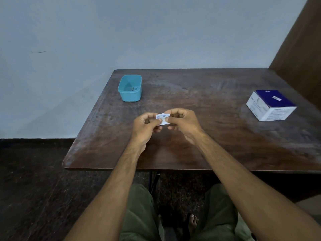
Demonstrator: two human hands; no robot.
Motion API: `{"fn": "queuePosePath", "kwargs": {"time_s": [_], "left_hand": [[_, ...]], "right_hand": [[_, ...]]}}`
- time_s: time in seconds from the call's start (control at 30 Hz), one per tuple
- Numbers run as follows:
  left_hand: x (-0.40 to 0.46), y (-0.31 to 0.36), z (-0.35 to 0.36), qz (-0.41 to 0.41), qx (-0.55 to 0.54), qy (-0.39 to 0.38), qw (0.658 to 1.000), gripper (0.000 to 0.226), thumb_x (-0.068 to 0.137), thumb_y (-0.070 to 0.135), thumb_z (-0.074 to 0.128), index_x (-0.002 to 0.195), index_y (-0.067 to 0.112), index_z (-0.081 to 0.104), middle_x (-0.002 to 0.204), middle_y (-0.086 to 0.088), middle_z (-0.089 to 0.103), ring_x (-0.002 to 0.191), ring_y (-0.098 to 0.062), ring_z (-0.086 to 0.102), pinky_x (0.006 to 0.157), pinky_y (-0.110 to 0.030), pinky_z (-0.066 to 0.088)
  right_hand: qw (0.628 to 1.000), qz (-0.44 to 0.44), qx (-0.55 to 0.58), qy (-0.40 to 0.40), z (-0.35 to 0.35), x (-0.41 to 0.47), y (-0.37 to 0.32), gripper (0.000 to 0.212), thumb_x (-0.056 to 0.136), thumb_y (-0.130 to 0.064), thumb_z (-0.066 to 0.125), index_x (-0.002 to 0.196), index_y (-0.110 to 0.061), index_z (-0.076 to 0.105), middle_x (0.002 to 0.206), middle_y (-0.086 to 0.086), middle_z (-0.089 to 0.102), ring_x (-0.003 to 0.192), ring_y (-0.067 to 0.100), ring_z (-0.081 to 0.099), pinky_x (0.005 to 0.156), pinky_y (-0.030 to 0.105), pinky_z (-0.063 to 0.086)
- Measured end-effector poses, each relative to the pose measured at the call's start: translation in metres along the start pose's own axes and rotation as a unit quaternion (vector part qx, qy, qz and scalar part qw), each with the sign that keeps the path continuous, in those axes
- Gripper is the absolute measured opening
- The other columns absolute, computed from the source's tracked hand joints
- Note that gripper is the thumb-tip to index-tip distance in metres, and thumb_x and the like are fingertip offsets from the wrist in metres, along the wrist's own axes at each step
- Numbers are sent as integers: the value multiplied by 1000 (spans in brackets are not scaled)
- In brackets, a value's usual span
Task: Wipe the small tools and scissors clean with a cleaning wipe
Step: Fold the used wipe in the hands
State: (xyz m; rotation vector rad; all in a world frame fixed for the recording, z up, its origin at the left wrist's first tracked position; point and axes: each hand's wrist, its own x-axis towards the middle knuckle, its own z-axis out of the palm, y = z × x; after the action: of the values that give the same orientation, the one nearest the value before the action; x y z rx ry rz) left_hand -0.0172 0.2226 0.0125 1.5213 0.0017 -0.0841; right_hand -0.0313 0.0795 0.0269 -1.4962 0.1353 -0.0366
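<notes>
Both hands pinch one small white wipe packet (162, 119) over the middle of the wooden table (208, 136).
Left hand (145, 126) and right hand (182, 121) grip opposite ends. Teal tub (130, 95) sits far left, contents too dim to tell; blue-and-white box (271, 106) well right.

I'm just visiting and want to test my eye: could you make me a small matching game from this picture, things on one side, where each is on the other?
Things:
1. blue tub
2. blue and white box
3. small white sachet
4. bare foot

Places:
A. on the floor under the table
B. pinched between the left hand and the right hand
C. far left part of the table
D. right side of the table

Pairs: 1-C, 2-D, 3-B, 4-A
</notes>
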Motion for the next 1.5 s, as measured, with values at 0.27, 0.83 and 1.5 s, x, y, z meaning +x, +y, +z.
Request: {"fn": "queuePosePath", "kwargs": {"time_s": [0.27, 0.83, 1.5], "left_hand": [[-3, 3, 30, 2, 3, -41, 999, 15, 85, -4, 64, 83, 9, 70, 74, -9, 70, 59, -14, 62, 59, -25, 52], [-17, 14, 45, -134, -128, -72, 980, 25, 96, 21, 56, 99, 1, 70, 92, -14, 74, 80, -19, 72, 73, -22, 59], [-19, 6, 64, -16, -30, -60, 998, 17, 80, -7, 70, 89, 8, 67, 76, -8, 71, 67, -13, 68, 70, -21, 57]], "right_hand": [[996, 41, 76, 26, -33, -11, -4, 14, 82, 11, 63, 84, 0, 70, 80, 11, 70, 69, 13, 68, 65, 22, 57], [998, -30, 0, 49, -55, -29, -1, 19, 84, 8, 64, 81, -9, 72, 84, 8, 72, 81, 16, 71, 72, 24, 57], [997, -2, 58, 59, -69, -42, -3, 16, 89, -12, 66, 103, -5, 66, 86, 6, 68, 74, 15, 67, 75, 29, 58]]}}
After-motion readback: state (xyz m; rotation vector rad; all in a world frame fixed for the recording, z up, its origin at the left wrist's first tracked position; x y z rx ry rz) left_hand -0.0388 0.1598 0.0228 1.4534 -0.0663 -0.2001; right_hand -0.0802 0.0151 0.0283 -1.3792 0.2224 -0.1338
